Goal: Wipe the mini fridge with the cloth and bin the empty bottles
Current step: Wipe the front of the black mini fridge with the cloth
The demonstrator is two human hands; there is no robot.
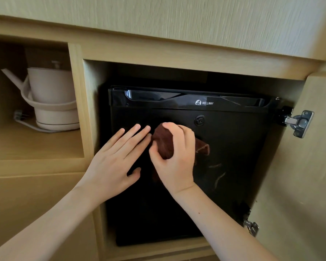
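Counts: one mini fridge (224, 147); one cloth (163, 143); two hands; one kettle (51, 97); two metal hinges on the open cabinet door (309, 176); no bottles show in this view.
Mini fridge: black, its door shut, set inside the right-hand wooden compartment; a WELLWAY logo (204, 103) sits near the top and a round lock (199, 120) just below it.
Cloth: dark brown, bunched up, pressed on the fridge door left of centre, just below and left of the lock; one corner sticks out to the right of the hand.
Right hand (174, 157): reaches in from lower right, forearm bare; fingers curled round the cloth, thumb on its near side, gripping it against the door.
Left hand (115, 159): reaches in from lower left; palm down and flat on the door, fingers straight and slightly spread, holding nothing; its fingertips (147, 129) lie just beside the cloth.
Kettle: pale, with a long spout, standing on its base in the left-hand open shelf; its cord lies beside it.
Hinges: upper hinge (299, 123) and lower hinge (250, 226), both on the door's inner edge at right.
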